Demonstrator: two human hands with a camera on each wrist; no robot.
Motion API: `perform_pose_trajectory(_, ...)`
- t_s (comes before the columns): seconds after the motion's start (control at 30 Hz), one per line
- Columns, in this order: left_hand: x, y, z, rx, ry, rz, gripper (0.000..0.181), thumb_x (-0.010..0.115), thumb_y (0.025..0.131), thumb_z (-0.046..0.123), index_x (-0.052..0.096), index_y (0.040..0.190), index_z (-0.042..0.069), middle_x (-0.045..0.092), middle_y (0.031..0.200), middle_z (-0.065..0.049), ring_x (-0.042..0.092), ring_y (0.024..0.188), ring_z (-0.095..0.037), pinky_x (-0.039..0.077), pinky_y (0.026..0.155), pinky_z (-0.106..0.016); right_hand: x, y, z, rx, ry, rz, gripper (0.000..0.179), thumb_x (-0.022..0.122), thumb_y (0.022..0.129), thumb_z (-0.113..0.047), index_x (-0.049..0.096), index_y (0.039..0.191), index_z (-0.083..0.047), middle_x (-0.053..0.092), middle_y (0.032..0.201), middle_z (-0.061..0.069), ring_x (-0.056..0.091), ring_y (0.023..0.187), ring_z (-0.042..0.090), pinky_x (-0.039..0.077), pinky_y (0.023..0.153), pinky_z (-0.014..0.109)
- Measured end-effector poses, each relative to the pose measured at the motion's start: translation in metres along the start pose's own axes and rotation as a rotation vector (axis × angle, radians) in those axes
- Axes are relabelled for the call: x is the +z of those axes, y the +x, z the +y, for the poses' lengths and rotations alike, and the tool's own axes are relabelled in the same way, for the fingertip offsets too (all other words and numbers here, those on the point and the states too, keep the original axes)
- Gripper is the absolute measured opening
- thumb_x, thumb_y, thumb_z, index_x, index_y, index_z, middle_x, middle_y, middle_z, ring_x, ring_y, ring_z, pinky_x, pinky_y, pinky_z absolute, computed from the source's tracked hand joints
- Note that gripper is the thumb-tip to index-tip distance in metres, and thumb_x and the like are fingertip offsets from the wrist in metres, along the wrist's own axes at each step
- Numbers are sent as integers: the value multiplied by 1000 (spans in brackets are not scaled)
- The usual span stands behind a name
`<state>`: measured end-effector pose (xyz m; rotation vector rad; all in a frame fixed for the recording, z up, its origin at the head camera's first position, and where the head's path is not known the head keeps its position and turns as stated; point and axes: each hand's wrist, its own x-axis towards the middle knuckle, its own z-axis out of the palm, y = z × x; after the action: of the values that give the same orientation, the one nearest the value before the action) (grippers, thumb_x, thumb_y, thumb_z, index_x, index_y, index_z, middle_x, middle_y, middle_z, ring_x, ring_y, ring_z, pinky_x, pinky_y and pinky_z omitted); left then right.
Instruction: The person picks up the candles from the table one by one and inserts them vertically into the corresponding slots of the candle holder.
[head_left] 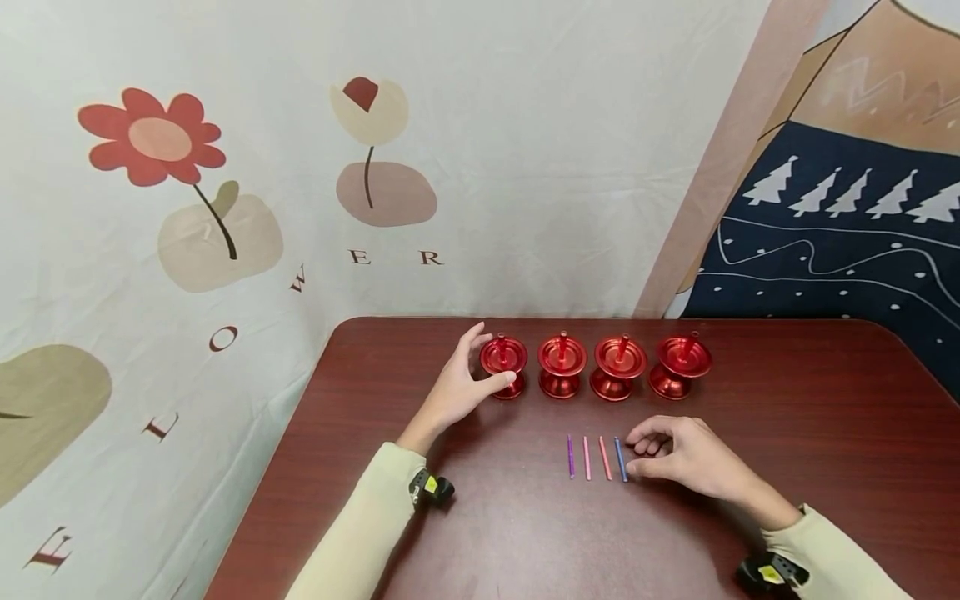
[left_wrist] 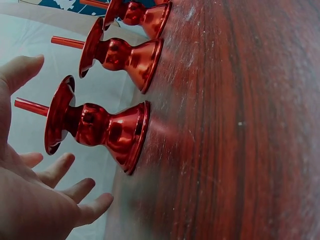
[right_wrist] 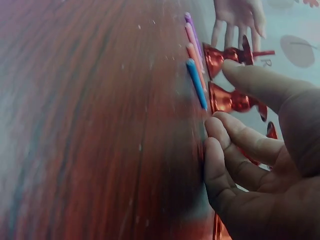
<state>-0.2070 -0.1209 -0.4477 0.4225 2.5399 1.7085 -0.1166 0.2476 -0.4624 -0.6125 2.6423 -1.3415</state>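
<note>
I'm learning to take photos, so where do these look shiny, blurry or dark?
Head view: pale glare on the near part of the tabletop, little glints on the red candle holders; left wrist view: tabletop blurry toward the right edge; right wrist view: tabletop blurry on the left, with a dark shadow low in the middle.

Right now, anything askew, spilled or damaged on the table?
Nothing stands out. The four holders stand upright in a row; the four sticks lie side by side. At most, the table shows small pale marks, dust or scuffs, can't tell.
</note>
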Motion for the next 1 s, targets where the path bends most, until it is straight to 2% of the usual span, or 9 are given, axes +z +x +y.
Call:
perform_pose_trajectory(0.1,1,1,-4,-1,-1,-7,101,88,94,28,27,173,9,49,165,-19,52,147,-40,39,122,-60,6,4,-1,-20,-50,9,26,99,82,-19,80,99,-12,71,84,-11,65,77,3,57,69,25)
perform_pose_trajectory(0.13,2,3,-12,16,10,-6,101,88,94,32,28,173,11,51,164,-19,54,145,-38,42,121,-57,8,4,-2,-22,-64,14,26,99,81,-20,80,97,-13,70,82,-13,64,76,3,56,68,25)
perform_pose_trajectory(0.2,3,5,-18,20,19,-6,103,88,94,39,28,173,11,52,162,-19,55,145,-38,42,120,-58,10,5,-3,-21,-94,21,26,100,79,-21,79,94,-15,68,80,-15,63,74,1,55,67,25)
perform_pose_trajectory(0.33,6,10,-36,33,85,5,105,86,93,53,29,173,14,55,161,-15,55,145,-33,44,119,-53,14,6,-7,8,-131,23,29,103,76,-25,78,90,-18,66,78,-15,60,73,0,54,66,24)
perform_pose_trajectory(0.43,6,7,-27,11,68,1,104,86,94,48,29,173,13,53,162,-17,52,148,-36,41,121,-58,15,7,-10,19,-146,24,30,103,75,-25,77,89,-18,66,78,-14,59,73,1,53,66,25)
perform_pose_trajectory(0.5,5,4,-15,-6,32,-6,101,87,94,41,30,173,11,51,163,-21,49,151,-40,37,123,-63,15,7,-11,25,-147,20,31,104,75,-24,77,89,-17,66,78,-13,59,73,1,53,65,25)
perform_pose_trajectory(0.6,4,1,-4,-36,9,-13,99,86,95,33,29,173,10,48,166,-22,45,154,-40,35,124,-63,15,8,-12,27,-141,9,30,103,75,-21,77,90,-16,66,78,-12,60,73,2,53,65,25)
perform_pose_trajectory(0.8,4,-1,2,-59,16,-7,97,85,96,29,29,173,10,46,168,-21,43,155,-37,37,125,-59,12,9,-10,1,-142,-1,26,99,76,-12,78,91,-14,67,79,-12,61,74,3,55,66,25)
perform_pose_trajectory(1.0,3,-2,0,-58,4,-13,96,85,96,29,30,172,8,48,166,-23,49,150,-40,40,122,-60,6,7,-5,-8,-151,22,23,92,76,-2,80,89,-15,66,77,-15,61,71,1,55,65,25)
